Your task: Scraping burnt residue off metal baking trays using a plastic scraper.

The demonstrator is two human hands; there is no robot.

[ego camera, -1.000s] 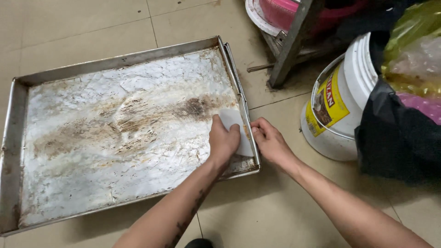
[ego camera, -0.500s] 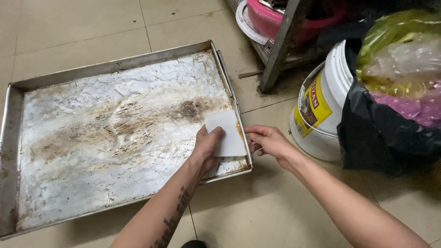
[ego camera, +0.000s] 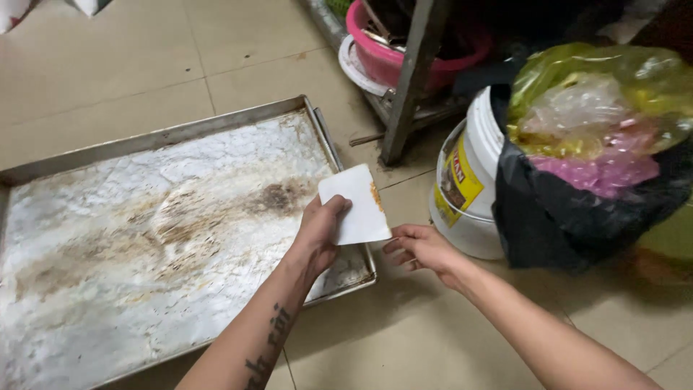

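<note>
**Scraper lifted at the tray's right edge**

The left hand (ego camera: 317,231) is pinching a white plastic scraper (ego camera: 355,206), crumbs clinging to it, above the baking tray (ego camera: 216,123); the right hand (ego camera: 419,249) is hovering open beside. Wiping its blade clean seems next

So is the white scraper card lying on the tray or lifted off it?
Lifted: the left hand holds the white card tilted up over the tray's right rim, orange residue on its edge.

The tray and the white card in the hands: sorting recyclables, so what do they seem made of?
The tray looks like metal: dull grey raised rim, its floor crusted white with brown burnt stains. The white card, held in the left hand, seems thin stiff plastic, though possibly cardboard: flat, smooth, orange residue on one edge.
</note>
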